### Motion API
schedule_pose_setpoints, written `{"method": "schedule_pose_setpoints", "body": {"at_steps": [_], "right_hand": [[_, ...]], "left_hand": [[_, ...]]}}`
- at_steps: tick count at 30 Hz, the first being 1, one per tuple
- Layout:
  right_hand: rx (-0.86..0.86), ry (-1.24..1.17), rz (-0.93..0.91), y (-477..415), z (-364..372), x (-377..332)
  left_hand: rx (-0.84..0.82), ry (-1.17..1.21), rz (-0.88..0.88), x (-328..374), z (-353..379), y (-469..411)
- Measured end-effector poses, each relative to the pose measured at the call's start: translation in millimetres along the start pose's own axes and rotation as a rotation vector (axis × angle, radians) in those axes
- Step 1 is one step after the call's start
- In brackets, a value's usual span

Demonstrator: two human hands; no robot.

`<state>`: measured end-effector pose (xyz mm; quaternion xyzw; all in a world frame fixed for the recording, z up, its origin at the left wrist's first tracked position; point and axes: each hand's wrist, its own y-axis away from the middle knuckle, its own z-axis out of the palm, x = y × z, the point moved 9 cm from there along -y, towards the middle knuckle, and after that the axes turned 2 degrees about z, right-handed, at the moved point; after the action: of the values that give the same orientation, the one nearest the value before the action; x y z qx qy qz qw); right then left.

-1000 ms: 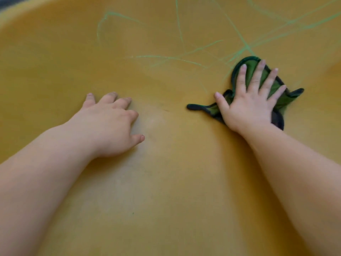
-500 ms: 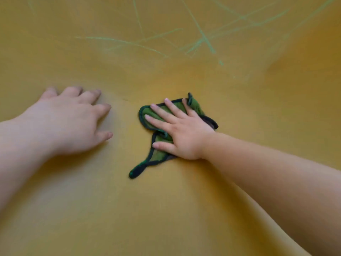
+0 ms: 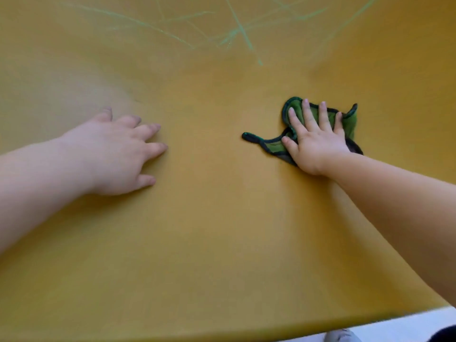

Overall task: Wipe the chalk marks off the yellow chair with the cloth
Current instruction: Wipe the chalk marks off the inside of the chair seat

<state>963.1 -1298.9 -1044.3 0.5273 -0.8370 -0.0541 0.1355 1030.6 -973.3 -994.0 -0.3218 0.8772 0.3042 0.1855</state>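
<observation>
The yellow chair point(image 3: 209, 230) fills the view as a broad curved surface. Pale green chalk marks point(image 3: 243, 33) cross its far part in thin crossing lines. A small green cloth point(image 3: 271, 145) with a dark hem lies on the seat at the right. My right hand point(image 3: 313, 139) presses flat on the cloth with straight, spread fingers, covering most of it. My left hand point(image 3: 118, 151) rests palm down on the bare seat at the left, fingers relaxed, holding nothing.
The chair's front edge point(image 3: 246, 328) runs along the bottom of the view. Below it at the right shows a pale floor point(image 3: 407, 327) and a grey shape point(image 3: 341, 336).
My right hand has slid the cloth from the middle of the seat back to the right. The view has dropped, so the chair's front edge now shows. My left hand has stayed put.
</observation>
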Motion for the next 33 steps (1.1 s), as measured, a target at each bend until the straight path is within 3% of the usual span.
{"method": "schedule_pose_setpoints", "body": {"at_steps": [3, 6, 8, 10, 14, 17, 19, 23, 26, 29, 33], "right_hand": [[-0.153, -0.074, -0.179, 70.8, 27.2, -72.2], [-0.313, -0.145, -0.524, 177.8, 35.9, -152.1], [-0.432, -0.166, -0.681, 230.7, 36.2, -165.2], [-0.431, -0.126, -0.621, 225.5, 37.8, -136.5], [-0.269, 0.056, -0.132, 124.5, 36.4, -27.1], [-0.221, 0.007, 0.051, 91.2, 34.9, -9.2], [-0.207, -0.039, -0.017, 101.0, 39.7, -49.5], [-0.264, -0.109, -0.440, 206.1, 39.3, -155.9], [-0.321, -0.131, -0.692, 274.1, 30.3, -179.4], [-0.337, -0.093, -0.688, 250.6, 35.9, -159.6], [-0.233, 0.031, -0.426, 139.5, 39.7, -84.3]], "left_hand": [[0.033, 0.014, -0.010, -0.3, -12.0, 9.9], [0.062, 0.041, -0.027, -6.3, -19.8, 20.6], [0.058, 0.073, -0.038, -9.9, -20.6, 29.6], [0.050, 0.105, -0.044, -9.1, -16.3, 39.2], [0.039, 0.169, -0.067, -2.1, -4.8, 57.2], [0.033, 0.220, -0.084, 4.4, 6.3, 67.2], [-0.001, 0.240, -0.083, 8.5, 14.7, 70.2], [-0.032, 0.228, -0.083, 9.2, 19.2, 71.3], [-0.008, 0.229, -0.100, 5.7, 13.5, 68.7], [-0.044, 0.237, -0.084, 12.6, 13.6, 61.3], [-0.078, 0.230, -0.068, 17.6, 12.5, 53.3]]}}
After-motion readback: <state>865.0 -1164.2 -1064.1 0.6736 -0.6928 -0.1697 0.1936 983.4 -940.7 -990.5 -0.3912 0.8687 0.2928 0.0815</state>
